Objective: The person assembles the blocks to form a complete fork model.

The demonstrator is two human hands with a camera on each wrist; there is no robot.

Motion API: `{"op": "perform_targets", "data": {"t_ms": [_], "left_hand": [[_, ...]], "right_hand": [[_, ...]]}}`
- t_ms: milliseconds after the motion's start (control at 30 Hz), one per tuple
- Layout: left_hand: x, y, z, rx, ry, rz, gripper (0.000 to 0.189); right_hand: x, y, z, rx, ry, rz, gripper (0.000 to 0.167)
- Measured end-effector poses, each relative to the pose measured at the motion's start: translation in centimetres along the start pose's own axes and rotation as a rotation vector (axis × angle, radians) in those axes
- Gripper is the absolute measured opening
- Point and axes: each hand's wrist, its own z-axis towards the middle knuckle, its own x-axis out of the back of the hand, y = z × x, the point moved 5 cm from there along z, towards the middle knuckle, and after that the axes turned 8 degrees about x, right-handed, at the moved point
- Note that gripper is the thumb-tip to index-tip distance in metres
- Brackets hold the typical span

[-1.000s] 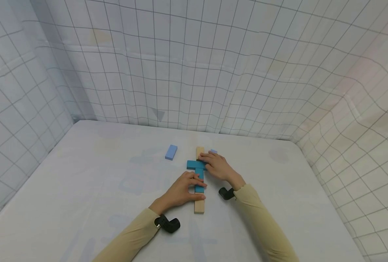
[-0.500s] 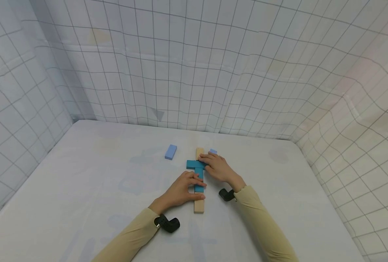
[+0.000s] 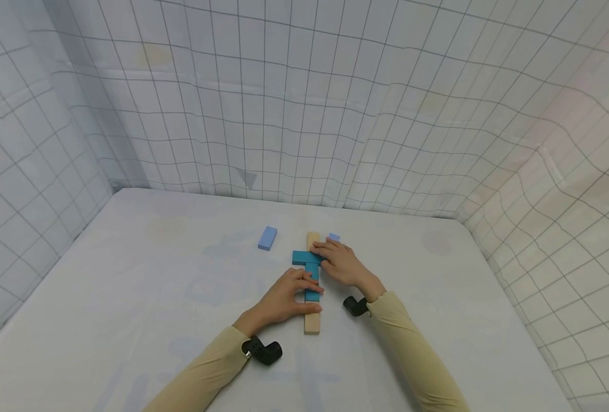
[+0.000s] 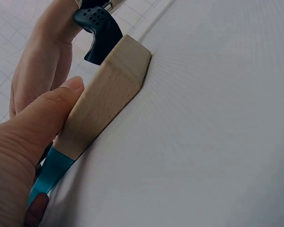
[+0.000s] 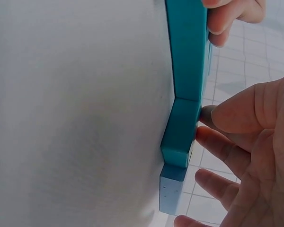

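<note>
Flat blocks lie in a row on the white table. A teal block [image 3: 302, 257] lies crosswise, with another teal block [image 3: 311, 296] running lengthwise from it like a T. A bare wood block [image 3: 311, 325] continues the row at the near end; a second wood block [image 3: 312, 238] sits beyond the crosspiece. My left hand [image 3: 279, 298] rests across the row, its thumb on the near wood block [image 4: 104, 94] and its fingers over the lengthwise teal block. My right hand [image 3: 345, 265] touches the crosspiece's right end with outstretched fingers, covering it in the head view.
A light blue block [image 3: 267, 238] lies by itself left of the far wood block. Another light blue block [image 3: 334, 236] shows just beyond the right hand's fingers. Gridded white cloth [image 3: 294, 114] surrounds the white table [image 3: 170, 274] at the back and sides.
</note>
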Motion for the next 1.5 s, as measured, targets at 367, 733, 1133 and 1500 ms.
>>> {"op": "perform_targets", "data": {"t_ms": [367, 733, 1133, 1500], "left_hand": [[0.03, -0.14, 0.06, 0.003, 0.004, -0.005, 0.038], [-0.09, -0.23, 0.06, 0.017, 0.0, -0.01, 0.038], [-0.04, -0.05, -0.08, 0.014, 0.007, -0.002, 0.038], [0.05, 0.05, -0.04, 0.016, -0.003, -0.011, 0.037]], "right_hand": [[0.22, -0.26, 0.07, 0.008, 0.006, 0.004, 0.041], [-0.23, -0.33, -0.37, -0.018, -0.008, -0.049, 0.04], [-0.35, -0.41, -0.59, -0.009, -0.025, -0.049, 0.048], [-0.16, -0.77, -0.79, -0.009, -0.042, -0.062, 0.052]]}}
